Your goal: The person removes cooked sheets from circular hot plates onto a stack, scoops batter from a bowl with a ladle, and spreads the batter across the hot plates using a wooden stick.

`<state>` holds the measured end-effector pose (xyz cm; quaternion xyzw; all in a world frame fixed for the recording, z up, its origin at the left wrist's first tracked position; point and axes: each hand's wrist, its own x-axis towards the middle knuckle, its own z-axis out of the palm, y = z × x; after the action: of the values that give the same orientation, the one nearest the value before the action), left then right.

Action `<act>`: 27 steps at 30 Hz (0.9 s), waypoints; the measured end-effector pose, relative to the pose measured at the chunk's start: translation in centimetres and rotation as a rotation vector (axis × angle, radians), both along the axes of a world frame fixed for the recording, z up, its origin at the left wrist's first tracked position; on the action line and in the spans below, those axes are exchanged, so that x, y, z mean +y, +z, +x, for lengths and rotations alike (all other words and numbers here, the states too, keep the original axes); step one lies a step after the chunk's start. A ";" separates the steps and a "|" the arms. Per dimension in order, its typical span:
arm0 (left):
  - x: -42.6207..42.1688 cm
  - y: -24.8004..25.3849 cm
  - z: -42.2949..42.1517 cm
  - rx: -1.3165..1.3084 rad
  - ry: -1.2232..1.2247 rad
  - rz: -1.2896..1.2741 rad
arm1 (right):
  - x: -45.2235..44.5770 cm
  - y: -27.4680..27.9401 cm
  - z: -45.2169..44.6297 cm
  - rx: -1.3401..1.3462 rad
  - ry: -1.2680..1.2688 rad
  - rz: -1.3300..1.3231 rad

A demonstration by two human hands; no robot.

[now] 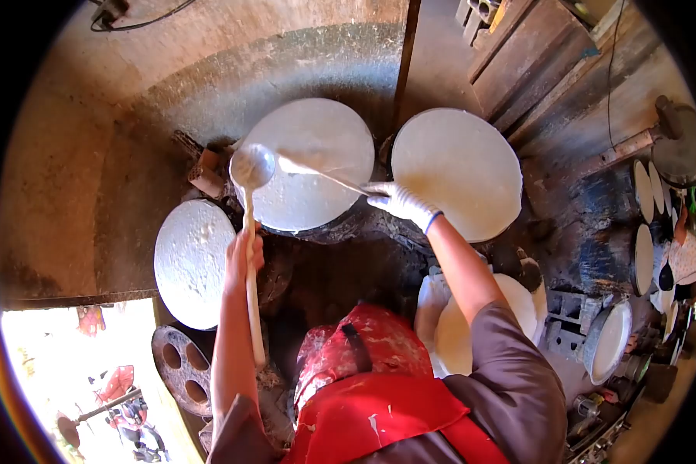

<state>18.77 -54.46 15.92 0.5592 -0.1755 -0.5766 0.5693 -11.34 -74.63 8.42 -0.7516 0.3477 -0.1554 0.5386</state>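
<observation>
My left hand (242,259), bare, is wrapped round the long pale handle of a ladle (254,167), whose round bowl hangs over the left edge of the back-left griddle (317,147). My right hand (398,203) wears a striped white glove and grips a thin spatula (322,172) by its end. The spatula's white-coated tip points left, close to the ladle bowl; whether the two touch I cannot tell. White batter coats that griddle, the back-right griddle (460,174) and the bubbly-topped left griddle (195,264).
A large tub (524,305) of pale liquid stands by my right side. Cinder blocks (568,317) and a metal basin (607,340) are further right. A grey block with round holes (182,367) leans at lower left. Wooden boards (530,58) rest against the back wall.
</observation>
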 end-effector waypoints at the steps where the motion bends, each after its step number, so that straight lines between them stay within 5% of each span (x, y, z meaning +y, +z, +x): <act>1: -1.7 -0.6 0.7 -0.017 0.009 0.028 | 0.3 -0.5 -1.1 0.082 0.046 0.004; 4: -5.2 -3.1 2.9 -0.144 0.004 0.142 | 3.0 1.2 -4.4 0.010 -0.057 -0.048; 7: -6.4 -4.0 3.6 -0.190 -0.027 0.231 | 6.4 1.6 -5.2 0.070 -0.255 0.376; 11: -6.0 -3.1 3.0 -0.173 -0.106 0.325 | 10.7 2.3 -4.2 -0.151 -0.480 0.617; 15: -5.6 -3.1 -0.1 -0.044 -0.065 0.370 | 16.8 1.6 2.8 -0.398 -0.416 0.804; 18: -5.1 -2.1 -2.6 0.541 0.050 0.275 | 17.9 0.7 7.7 -0.444 -0.467 0.595; 19: -5.3 -1.7 -2.9 0.735 0.083 0.207 | 18.3 -4.3 10.0 -0.569 -0.427 0.256; 21: -6.5 0.6 -2.4 1.139 0.118 -0.012 | 20.9 -0.9 9.8 -0.189 -0.446 -0.334; 23: -8.2 1.3 1.1 1.267 0.072 -0.183 | 23.2 0.4 7.3 -0.142 -0.465 -0.615; 24: -8.4 2.7 2.3 1.206 0.049 -0.299 | 23.3 -1.1 5.6 -0.124 -0.531 -0.140; 27: -9.2 2.9 6.9 1.071 -0.025 -0.519 | 22.0 0.4 3.8 0.119 -0.699 -0.508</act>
<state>25.70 -63.64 18.80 0.0310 -0.0058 -0.7234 0.6898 -7.59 -52.60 8.80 -0.7050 0.5623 -0.3655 0.2304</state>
